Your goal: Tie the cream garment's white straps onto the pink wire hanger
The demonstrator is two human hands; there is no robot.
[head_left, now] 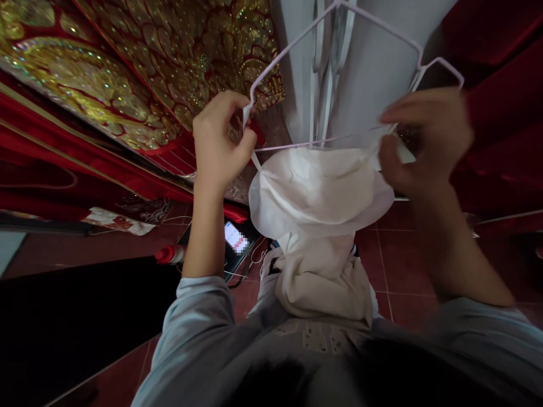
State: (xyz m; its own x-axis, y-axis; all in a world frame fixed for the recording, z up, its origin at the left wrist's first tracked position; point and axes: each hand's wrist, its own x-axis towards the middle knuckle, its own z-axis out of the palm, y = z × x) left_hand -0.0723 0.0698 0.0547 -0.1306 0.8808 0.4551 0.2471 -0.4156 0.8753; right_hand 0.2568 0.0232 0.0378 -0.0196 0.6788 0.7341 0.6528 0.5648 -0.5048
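White thin cloth garment (318, 192) hangs off a pale pink wire hanger (292, 48) right in the middle of the frame. Its lower part is bunched up against the person's chest at bottom centre.

The left hand (220, 141) sits at the left end of the hanger, grip pinched tight on the wire corner plus what looks like a narrow strap of the cloth. The right hand (424, 141) is at the right end and pretty blurred. Its grip looks closed on the cloth edge where it meets the wire, but I can't make out exactly which fingers touch what.

Holding both ends like that makes sense to me: the hanger sits level and the cloth spreads across the bar instead of sliding to one side. The top of the hanger runs out of the upper edge, so no idea if it's hooked on anything.

Around it there's red and gold sequinned embroidered fabric (127, 68) filling the upper left and a dark red velvet drape (500, 113) on the right. Below is a red tiled floor (403, 254) with a lit smartphone (236, 237) and a red-capped bottle (167, 254), both well apart from the hands.
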